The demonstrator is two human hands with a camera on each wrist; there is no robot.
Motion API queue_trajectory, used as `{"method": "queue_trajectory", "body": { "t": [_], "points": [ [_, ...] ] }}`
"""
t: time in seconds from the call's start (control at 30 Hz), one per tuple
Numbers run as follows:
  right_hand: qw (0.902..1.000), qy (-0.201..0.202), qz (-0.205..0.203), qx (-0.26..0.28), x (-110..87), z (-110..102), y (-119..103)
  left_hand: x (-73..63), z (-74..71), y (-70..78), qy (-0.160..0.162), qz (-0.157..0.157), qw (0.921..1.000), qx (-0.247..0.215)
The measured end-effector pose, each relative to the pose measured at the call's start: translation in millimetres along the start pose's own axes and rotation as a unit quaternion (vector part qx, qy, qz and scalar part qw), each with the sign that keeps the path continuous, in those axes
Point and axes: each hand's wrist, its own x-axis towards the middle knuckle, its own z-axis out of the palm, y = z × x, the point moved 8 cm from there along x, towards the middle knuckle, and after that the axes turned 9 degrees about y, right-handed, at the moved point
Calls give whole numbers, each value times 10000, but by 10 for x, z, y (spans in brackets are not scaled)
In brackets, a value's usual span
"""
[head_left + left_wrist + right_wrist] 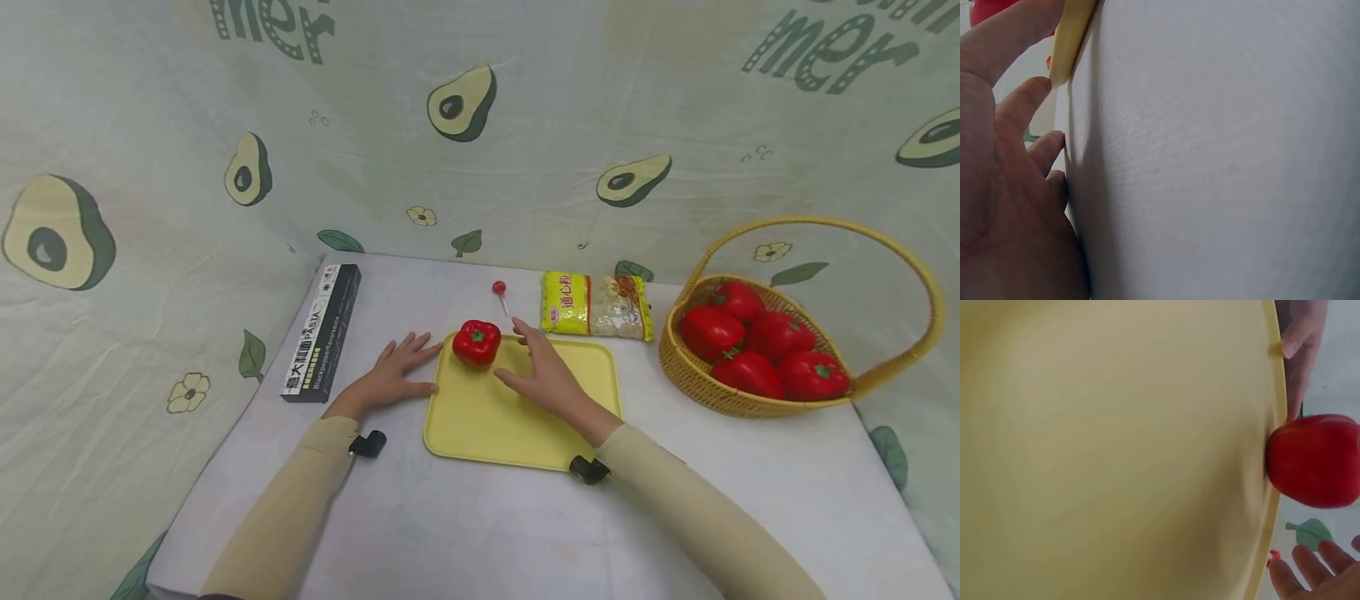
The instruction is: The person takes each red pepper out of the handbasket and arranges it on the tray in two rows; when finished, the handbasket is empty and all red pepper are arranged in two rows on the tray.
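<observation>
A red bell pepper (477, 344) with a green stem sits at the far left corner of the yellow tray (517, 425). My left hand (392, 372) lies at the tray's left edge, fingers spread; in the left wrist view its thumb and index finger reach the tray rim (1072, 37). Over the tray, just right of the pepper, my right hand (547, 372) hovers with its fingers apart and nothing held. In the right wrist view a gap shows between the right fingers (1313, 569) and the pepper (1316, 460).
Behind the tray lie a red lollipop (499, 288) and a yellow noodle packet (596, 305). A black and white pasta box (321, 333) lies at the left. On the right stands a wicker basket (678, 367) with a tall handle, holding several red tomatoes (750, 375).
</observation>
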Motion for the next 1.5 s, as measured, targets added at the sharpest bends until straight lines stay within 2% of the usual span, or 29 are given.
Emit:
{"method": "queue_trajectory", "body": {
  "t": [0.23,1.0,1.2,1.5],
  "points": [
    [9998,46,176,-59,-100,-160,113,-10,-15,29,6,65,10000,-7],
    [9989,411,88,-184,-423,-799,317,-13,-24,41,-2,21,10000,-67],
    [9978,615,8,-252,-490,-1025,397,-13,-28,41,14,41,10000,-78],
    [9939,964,254,-473,-664,-1477,538,-6,-6,41,5,76,9999,-92]
  ]
}}
